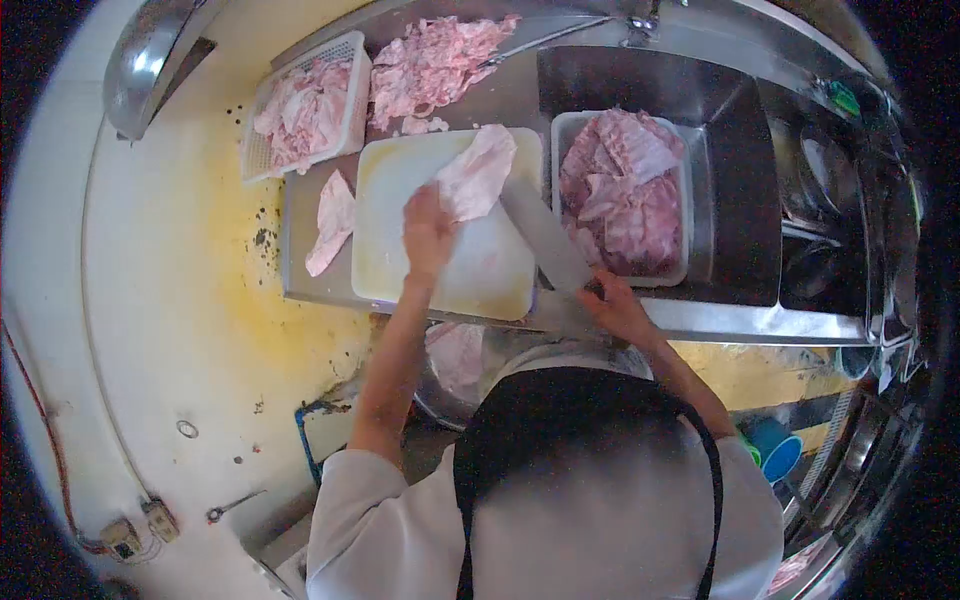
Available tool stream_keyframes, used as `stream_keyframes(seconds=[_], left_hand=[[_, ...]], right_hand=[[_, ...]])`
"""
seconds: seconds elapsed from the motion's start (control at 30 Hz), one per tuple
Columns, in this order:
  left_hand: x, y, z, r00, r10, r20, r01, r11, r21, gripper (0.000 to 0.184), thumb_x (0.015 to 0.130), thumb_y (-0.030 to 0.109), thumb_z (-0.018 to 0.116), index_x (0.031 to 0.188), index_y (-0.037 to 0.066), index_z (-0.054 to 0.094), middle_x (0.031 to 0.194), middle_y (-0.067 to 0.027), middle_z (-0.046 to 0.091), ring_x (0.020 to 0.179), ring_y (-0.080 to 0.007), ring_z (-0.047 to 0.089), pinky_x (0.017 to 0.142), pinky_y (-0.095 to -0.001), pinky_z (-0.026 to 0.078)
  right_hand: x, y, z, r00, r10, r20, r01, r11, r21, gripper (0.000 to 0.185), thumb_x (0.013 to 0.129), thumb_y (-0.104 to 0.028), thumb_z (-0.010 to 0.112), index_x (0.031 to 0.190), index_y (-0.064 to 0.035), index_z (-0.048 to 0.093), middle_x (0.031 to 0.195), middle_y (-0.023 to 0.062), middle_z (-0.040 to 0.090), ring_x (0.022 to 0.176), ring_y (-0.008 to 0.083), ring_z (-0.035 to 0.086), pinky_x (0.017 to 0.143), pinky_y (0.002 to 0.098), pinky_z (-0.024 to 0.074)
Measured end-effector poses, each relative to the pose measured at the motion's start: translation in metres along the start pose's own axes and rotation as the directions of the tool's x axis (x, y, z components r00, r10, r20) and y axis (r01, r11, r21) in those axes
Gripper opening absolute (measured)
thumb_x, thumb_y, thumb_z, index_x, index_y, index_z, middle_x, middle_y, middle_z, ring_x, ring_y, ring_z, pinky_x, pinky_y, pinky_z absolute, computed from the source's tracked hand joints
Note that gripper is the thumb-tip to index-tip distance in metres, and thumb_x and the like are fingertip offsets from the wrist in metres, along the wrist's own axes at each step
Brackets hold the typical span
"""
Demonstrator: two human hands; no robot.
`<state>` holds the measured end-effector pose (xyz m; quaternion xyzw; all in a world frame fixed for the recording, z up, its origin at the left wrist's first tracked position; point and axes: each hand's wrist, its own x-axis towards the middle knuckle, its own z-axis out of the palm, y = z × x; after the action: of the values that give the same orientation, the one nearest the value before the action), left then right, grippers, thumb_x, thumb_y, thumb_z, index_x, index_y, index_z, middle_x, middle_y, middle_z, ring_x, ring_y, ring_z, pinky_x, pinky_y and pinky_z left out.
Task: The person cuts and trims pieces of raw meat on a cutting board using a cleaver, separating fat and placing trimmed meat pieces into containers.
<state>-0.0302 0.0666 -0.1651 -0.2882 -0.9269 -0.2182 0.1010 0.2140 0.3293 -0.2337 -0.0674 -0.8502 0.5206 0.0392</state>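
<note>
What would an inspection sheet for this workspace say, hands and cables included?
Surface: white cutting board on a metal counter.
Job's things: pale meat piece over the board; knife beside it.
Clutter: loose piece left of the board; meat heap behind; filled basket and tub.
Hands: left hand at the meat piece's edge, grip unclear; right hand holds the knife.
Cables: wall cable; reddish cord, far left.
Surroundings: yellow-stained wall; blue bucket, right.

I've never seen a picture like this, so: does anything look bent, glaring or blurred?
In the head view, the far edge of the counter bows, and the corners fall to speckled black; in that head view, the metal dome catches a bright glint while the sink sits dark, and the knife looks somewhat soft-edged.
</note>
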Motion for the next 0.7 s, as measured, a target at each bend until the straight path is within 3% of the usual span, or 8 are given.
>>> stream_keyframes(seconds=[0.07, 0.13, 0.2, 0.37, 0.47, 0.53, 0.6, 0.7], left_hand=[[-0.009, 0.010, 0.018, 0.985, 0.153, 0.077, -0.161, 0.981, 0.111, 0.063, 0.091, 0.029, 0.058, 0.142, -0.001, 0.038, 0.148, -0.0228, 0.037, 0.135, -0.0434, 0.036, 0.104, -0.0585, 0.033], [-0.026, 0.015, 0.022, 0.992, 0.033, 0.125, -0.049, 0.991, 0.121, 0.066, 0.093, 0.028, 0.051, 0.148, 0.001, 0.027, 0.154, -0.0215, 0.027, 0.140, -0.0456, 0.026, 0.108, -0.0628, 0.025], [-0.034, 0.018, 0.025, 0.987, -0.042, 0.157, 0.024, 0.993, 0.114, 0.068, 0.095, 0.027, 0.048, 0.152, 0.001, 0.021, 0.157, -0.0205, 0.021, 0.143, -0.0469, 0.020, 0.109, -0.0662, 0.019], [-0.043, 0.025, 0.025, 0.981, -0.125, 0.147, 0.110, 0.988, 0.108, 0.068, 0.095, 0.028, 0.047, 0.152, 0.002, 0.020, 0.159, -0.0196, 0.017, 0.145, -0.0464, 0.015, 0.109, -0.0691, 0.015], [-0.044, 0.023, 0.026, 0.981, -0.125, 0.150, 0.112, 0.989, 0.095, 0.069, 0.095, 0.028, 0.048, 0.152, 0.002, 0.020, 0.159, -0.0194, 0.016, 0.145, -0.0464, 0.014, 0.110, -0.0689, 0.013], [-0.045, 0.025, 0.025, 0.979, -0.132, 0.157, 0.120, 0.989, 0.085, 0.068, 0.095, 0.028, 0.047, 0.152, 0.002, 0.020, 0.160, -0.0196, 0.015, 0.145, -0.0466, 0.013, 0.110, -0.0691, 0.012], [-0.043, 0.024, 0.025, 0.979, -0.128, 0.160, 0.115, 0.989, 0.088, 0.068, 0.095, 0.028, 0.047, 0.152, 0.001, 0.020, 0.160, -0.0198, 0.014, 0.145, -0.0467, 0.013, 0.110, -0.0693, 0.011], [-0.042, 0.021, 0.027, 0.983, -0.111, 0.147, 0.096, 0.990, 0.107, 0.068, 0.096, 0.027, 0.046, 0.151, -0.001, 0.020, 0.160, -0.0202, 0.014, 0.145, -0.0469, 0.013, 0.110, -0.0695, 0.011]], right_hand=[[0.016, -0.044, -0.020, 0.968, 0.177, 0.181, -0.193, 0.978, 0.077, 0.041, 0.092, -0.026, 0.063, 0.123, -0.0009, 0.055, 0.085, 0.0103, 0.064, 0.077, 0.0213, 0.060, 0.071, 0.0379, 0.0491], [0.029, -0.075, -0.040, 0.915, 0.263, 0.305, -0.295, 0.953, 0.063, 0.045, 0.092, -0.028, 0.062, 0.125, 0.0008, 0.053, 0.097, 0.0163, 0.062, 0.090, 0.0285, 0.059, 0.081, 0.0413, 0.0473], [0.036, -0.085, -0.049, 0.884, 0.283, 0.373, -0.298, 0.954, -0.019, 0.055, 0.092, -0.033, 0.059, 0.131, 0.0037, 0.048, 0.122, 0.0273, 0.059, 0.113, 0.0415, 0.057, 0.097, 0.0477, 0.0440], [0.076, -0.084, -0.036, 0.872, 0.242, 0.426, -0.199, 0.970, -0.143, 0.054, 0.092, -0.029, 0.058, 0.132, 0.0048, 0.045, 0.120, 0.0288, 0.059, 0.113, 0.0442, 0.056, 0.097, 0.0499, 0.0434], [0.113, -0.053, 0.013, 0.971, -0.026, 0.237, 0.079, 0.973, -0.217, 0.046, 0.093, -0.029, 0.057, 0.124, 0.0039, 0.048, 0.112, 0.0290, 0.060, 0.108, 0.0451, 0.058, 0.091, 0.0516, 0.0453], [0.156, -0.101, 0.022, 0.951, 0.054, 0.305, -0.021, 0.994, -0.111, 0.042, 0.092, -0.029, 0.058, 0.118, 0.0029, 0.050, 0.104, 0.0279, 0.063, 0.102, 0.0447, 0.060, 0.085, 0.0526, 0.0475], [0.193, -0.096, 0.051, 0.963, 0.030, 0.267, -0.019, 0.999, -0.044, 0.047, 0.090, -0.027, 0.059, 0.124, 0.0055, 0.050, 0.079, 0.0146, 0.064, 0.060, 0.0220, 0.062, 0.057, 0.0385, 0.0518], [0.210, -0.105, 0.050, 0.914, 0.112, 0.390, -0.165, 0.981, 0.104, 0.045, 0.090, -0.026, 0.060, 0.122, 0.0041, 0.052, 0.070, 0.0109, 0.062, 0.055, 0.0176, 0.060, 0.055, 0.0339, 0.0501]])
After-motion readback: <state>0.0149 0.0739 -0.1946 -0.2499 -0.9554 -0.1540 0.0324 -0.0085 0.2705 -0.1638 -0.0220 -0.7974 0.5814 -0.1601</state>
